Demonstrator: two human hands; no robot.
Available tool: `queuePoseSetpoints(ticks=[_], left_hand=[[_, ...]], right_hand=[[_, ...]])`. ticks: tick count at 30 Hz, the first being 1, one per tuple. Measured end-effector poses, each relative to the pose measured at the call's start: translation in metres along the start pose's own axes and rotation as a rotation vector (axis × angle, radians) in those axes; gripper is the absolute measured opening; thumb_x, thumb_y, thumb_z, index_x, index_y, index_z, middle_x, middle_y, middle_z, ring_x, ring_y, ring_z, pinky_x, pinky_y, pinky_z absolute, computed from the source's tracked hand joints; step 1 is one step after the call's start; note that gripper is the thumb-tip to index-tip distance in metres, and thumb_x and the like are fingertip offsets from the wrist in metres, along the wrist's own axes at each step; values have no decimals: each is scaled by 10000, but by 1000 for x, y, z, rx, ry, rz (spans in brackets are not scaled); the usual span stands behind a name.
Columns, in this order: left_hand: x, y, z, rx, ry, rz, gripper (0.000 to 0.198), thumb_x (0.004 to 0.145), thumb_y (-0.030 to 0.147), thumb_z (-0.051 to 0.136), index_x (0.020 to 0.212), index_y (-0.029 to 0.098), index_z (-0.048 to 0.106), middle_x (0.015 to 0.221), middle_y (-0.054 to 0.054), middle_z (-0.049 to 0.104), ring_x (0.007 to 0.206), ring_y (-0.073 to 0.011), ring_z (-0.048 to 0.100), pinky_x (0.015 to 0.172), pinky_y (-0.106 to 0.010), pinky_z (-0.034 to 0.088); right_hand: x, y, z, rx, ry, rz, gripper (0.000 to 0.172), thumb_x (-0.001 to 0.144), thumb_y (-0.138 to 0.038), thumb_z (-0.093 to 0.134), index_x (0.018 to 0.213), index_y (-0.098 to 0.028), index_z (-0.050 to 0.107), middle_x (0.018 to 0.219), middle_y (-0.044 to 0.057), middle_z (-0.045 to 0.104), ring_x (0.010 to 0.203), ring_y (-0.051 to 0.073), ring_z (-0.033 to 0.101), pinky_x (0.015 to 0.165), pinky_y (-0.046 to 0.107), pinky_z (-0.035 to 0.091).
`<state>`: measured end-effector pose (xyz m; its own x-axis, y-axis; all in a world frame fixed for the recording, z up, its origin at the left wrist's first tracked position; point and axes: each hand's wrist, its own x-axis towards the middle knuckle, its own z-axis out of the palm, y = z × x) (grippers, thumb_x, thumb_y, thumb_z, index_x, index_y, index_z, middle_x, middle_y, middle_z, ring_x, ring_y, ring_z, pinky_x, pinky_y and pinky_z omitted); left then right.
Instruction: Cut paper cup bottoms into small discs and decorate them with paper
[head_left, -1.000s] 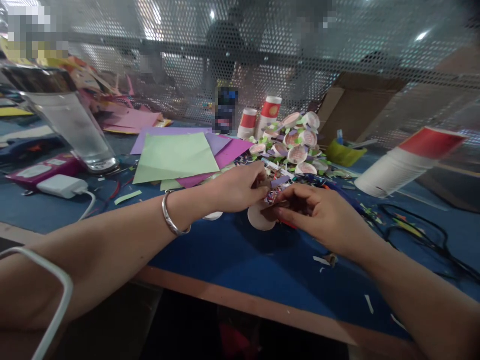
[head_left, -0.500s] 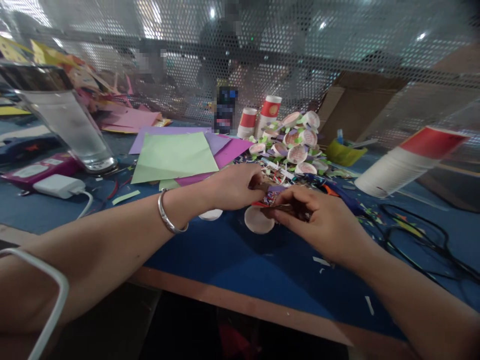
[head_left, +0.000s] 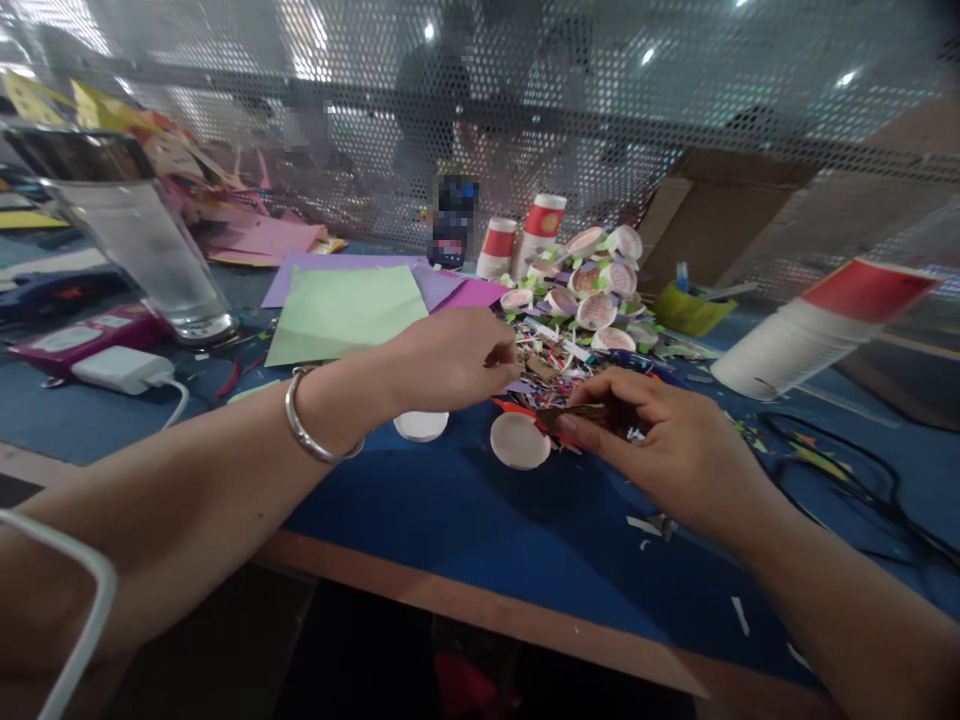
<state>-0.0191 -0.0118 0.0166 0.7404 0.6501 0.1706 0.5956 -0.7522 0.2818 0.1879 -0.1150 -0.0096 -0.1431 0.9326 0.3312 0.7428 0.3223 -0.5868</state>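
Note:
My right hand point(head_left: 652, 430) pinches a brown cardboard piece point(head_left: 566, 413) between thumb and fingers. Just below that piece, a round white paper disc point(head_left: 520, 442) with a raised rim lies on the blue tabletop. My left hand point(head_left: 457, 362), with a silver bangle on its wrist, hovers to the left with its fingers curled together. Its fingertips point down by the scrap pile, and whatever they may hold is hidden. Under the left wrist sits a second white disc point(head_left: 421, 425). Paper shreds point(head_left: 551, 365) spread behind both hands.
Cup-bottom discs with green paper bits point(head_left: 596, 290) form a heap at the back. Stacked paper cups point(head_left: 817, 325) lean at right, near a black cable point(head_left: 847, 480). At left are coloured sheets point(head_left: 345, 310), a glass bottle point(head_left: 142, 240) and a white charger point(head_left: 124, 368).
My left hand has drawn left, away from my right hand, showing more of the scrap pile. My right hand keeps the cardboard piece. A small brownish scrap now shows beside the white strip below it.

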Motion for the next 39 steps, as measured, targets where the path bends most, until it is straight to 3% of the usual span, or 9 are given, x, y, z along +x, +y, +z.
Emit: queuePoseSetpoints(ticks=[4, 9, 15, 19, 23, 27, 34, 39], left_hand=[[-8, 17, 0, -76, -189, 93, 219, 864, 358, 599, 944, 186, 710, 920, -47, 716, 784, -182, 613, 644, -290, 355], [-11, 27, 2, -16, -308, 34, 269, 818, 424, 659, 898, 166, 658, 901, -56, 684, 751, -189, 591, 608, -294, 342], [-14, 25, 5, -77, -269, 87, 377, 814, 383, 682, 1104, 150, 617, 1148, -92, 674, 945, -228, 625, 712, -304, 414], [-14, 24, 5, -91, -285, 80, 492, 778, 395, 722, 1179, 162, 558, 1115, -77, 685, 911, -230, 640, 675, -295, 406], [-10, 24, 7, -81, -349, 30, 312, 798, 322, 660, 1063, 162, 618, 1034, -75, 706, 862, -224, 647, 633, -290, 384], [-4, 22, 9, -193, -281, 71, 94, 793, 207, 565, 835, 169, 639, 803, -27, 677, 699, -160, 603, 593, -268, 361], [-2, 17, 11, -556, -227, 26, 123, 798, 282, 620, 833, 170, 655, 675, 29, 612, 577, -107, 584, 549, -229, 383], [-6, 24, 12, -441, -157, 51, 78, 769, 225, 605, 726, 181, 557, 643, 43, 553, 598, -106, 532, 553, -236, 340]], right_hand=[[1, 0, -1, 10, 9, -1, 88, 895, -312, 692, 877, -226, 684, 715, -2, 719, 593, 150, 642, 560, 259, 484], [1, 0, 0, 29, 41, 25, 80, 883, -307, 701, 898, -228, 695, 719, -3, 727, 579, 145, 645, 531, 246, 471], [0, -1, -1, 49, 48, 60, 94, 885, -312, 697, 885, -221, 674, 675, -15, 705, 526, 122, 605, 485, 225, 436], [-1, -1, -1, 112, 40, 78, 143, 895, -354, 695, 929, -216, 677, 743, 6, 735, 567, 133, 636, 496, 226, 450], [-2, -2, -1, 125, 20, 94, 158, 894, -368, 690, 925, -213, 674, 702, 3, 722, 565, 140, 644, 494, 225, 455], [-4, -6, -2, 135, 20, 105, 148, 896, -354, 683, 932, -211, 677, 686, 3, 726, 559, 141, 645, 492, 224, 457], [-3, -5, 1, 80, 45, 64, 115, 902, -307, 673, 965, -210, 675, 788, 20, 768, 640, 162, 702, 559, 245, 499], [-3, -5, 3, 49, 23, 41, 80, 893, -285, 681, 928, -216, 664, 787, 20, 771, 658, 185, 719, 585, 275, 525]])
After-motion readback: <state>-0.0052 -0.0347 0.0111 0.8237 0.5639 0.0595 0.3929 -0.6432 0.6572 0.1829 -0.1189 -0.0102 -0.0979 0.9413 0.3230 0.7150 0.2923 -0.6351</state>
